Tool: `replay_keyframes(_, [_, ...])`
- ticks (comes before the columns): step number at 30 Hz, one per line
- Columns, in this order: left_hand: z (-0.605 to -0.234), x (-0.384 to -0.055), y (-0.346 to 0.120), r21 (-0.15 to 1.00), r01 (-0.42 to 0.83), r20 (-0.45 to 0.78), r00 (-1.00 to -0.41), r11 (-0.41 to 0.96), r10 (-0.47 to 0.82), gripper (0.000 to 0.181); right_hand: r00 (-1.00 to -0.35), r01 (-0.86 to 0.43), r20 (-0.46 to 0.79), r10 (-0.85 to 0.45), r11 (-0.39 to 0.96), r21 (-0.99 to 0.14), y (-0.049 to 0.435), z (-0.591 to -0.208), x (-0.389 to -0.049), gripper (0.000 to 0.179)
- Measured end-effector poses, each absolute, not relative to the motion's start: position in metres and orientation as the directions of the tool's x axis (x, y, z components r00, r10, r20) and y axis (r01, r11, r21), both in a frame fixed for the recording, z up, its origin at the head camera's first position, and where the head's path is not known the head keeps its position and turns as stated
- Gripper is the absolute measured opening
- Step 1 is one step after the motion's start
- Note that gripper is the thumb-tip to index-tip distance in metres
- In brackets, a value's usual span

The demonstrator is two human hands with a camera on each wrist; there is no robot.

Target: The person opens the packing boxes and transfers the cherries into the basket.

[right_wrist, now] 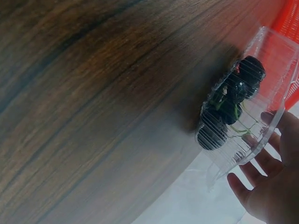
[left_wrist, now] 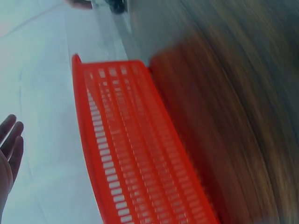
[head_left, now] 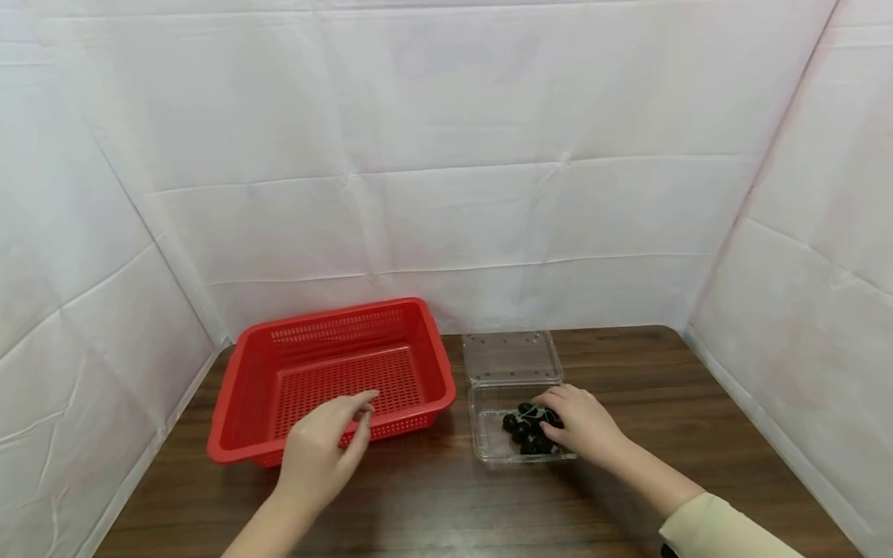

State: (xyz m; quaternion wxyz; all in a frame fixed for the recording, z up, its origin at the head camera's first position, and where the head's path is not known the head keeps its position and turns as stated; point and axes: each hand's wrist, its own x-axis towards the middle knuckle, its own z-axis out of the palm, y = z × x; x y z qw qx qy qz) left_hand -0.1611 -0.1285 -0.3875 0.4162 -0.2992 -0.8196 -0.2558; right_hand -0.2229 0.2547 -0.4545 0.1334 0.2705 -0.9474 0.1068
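Note:
Several dark round fruits (head_left: 533,428) with thin green stems, like grapes or cherries, lie in a clear plastic clamshell box (head_left: 488,446). Its lid (head_left: 512,358) is folded back, away from me. My right hand (head_left: 582,422) reaches over the box's right side, fingertips by the fruit. The right wrist view shows the fingers (right_wrist: 271,163) spread at the box's clear wall; no fruit is visibly gripped. In front of a red perforated plastic basket (head_left: 226,403), my left hand (head_left: 321,446) hovers over the near rim, fingers loosely bent and holding nothing.
The basket stands left of the box on a dark wood-grain table (head_left: 432,504), with a narrow gap between them. White cloth (head_left: 446,217) hangs behind and along both sides. A small dark object (head_left: 667,551) shows at the bottom edge, beside the right sleeve.

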Motion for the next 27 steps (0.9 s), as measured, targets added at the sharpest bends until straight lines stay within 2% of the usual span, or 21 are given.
replay_keyframes(3, [-0.386,-0.162,-0.139,0.173,0.675,0.822,-0.5,0.717,0.272,0.031,-0.793,-0.564,0.341,-0.506,0.82,-0.096,0.253,-0.456,-0.227,0.028])
replay_keyframes(11, [-0.384,-0.161,-0.168,0.102,0.629,0.822,-0.489,0.771,0.291,0.045,-0.766,-0.583,0.354,-0.537,0.812,-0.03,0.251,-0.459,-0.232,0.024])
replay_keyframes(18, [-0.383,-0.161,-0.201,0.056,0.572,0.827,-0.485,0.818,0.282,0.027,-0.749,-0.592,0.369,-0.55,0.806,0.0,0.251,-0.46,-0.232,0.017])
replay_keyframes(22, [-0.379,-0.163,-0.219,0.061,0.536,0.84,-0.483,0.842,0.247,0.029,-0.728,-0.616,0.382,-0.569,0.788,-0.002,0.251,-0.461,-0.233,0.016])
replay_keyframes(24, [-0.377,-0.163,-0.226,0.083,0.506,0.836,-0.505,0.859,0.217,0.028,-0.722,-0.622,0.387,-0.573,0.783,-0.001,0.252,-0.461,-0.233,0.016])
replay_keyframes(27, [-0.376,-0.162,-0.234,0.172,0.451,0.799,-0.584,0.876,0.144,0.027,-0.719,-0.62,0.4,-0.568,0.784,-0.001,0.252,-0.462,-0.234,0.016])
